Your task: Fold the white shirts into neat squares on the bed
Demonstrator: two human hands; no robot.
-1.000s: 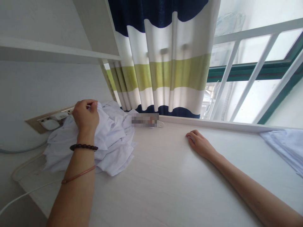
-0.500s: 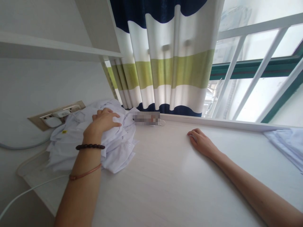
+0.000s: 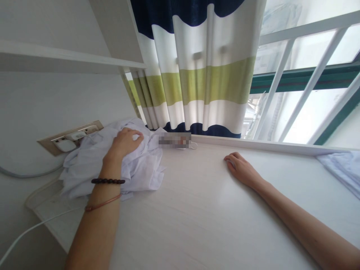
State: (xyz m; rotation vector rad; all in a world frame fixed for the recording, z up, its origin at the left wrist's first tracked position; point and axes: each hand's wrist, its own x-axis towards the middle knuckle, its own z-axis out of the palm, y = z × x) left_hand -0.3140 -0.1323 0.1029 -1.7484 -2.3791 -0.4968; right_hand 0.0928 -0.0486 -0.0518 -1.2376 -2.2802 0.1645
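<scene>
A crumpled heap of white garments, looking like white shirts (image 3: 144,172), lies at the left on the white desktop (image 3: 191,217). My left hand (image 3: 126,141) is on top of this heap, thumb and forefinger brought together on a fold of the white shirt. A dark beaded bracelet and a copper-coloured bangle circle that wrist and forearm. Farther right, my right hand (image 3: 239,168) rests on the desktop with its fingers loosely curled in, and nothing shows in it.
Behind the heap is a wall socket (image 3: 70,138) with white plugs. A blurred-out small item (image 3: 174,140) lies by the back edge. White cloth (image 3: 344,168) lies at the far right. A striped curtain (image 3: 197,86) and barred window stand behind; a shelf (image 3: 70,58) overhangs the left.
My left hand's spread fingers have closed on the fabric. The heap's lower part has shifted up, and its yellow label no longer shows. My right hand has stayed put.
</scene>
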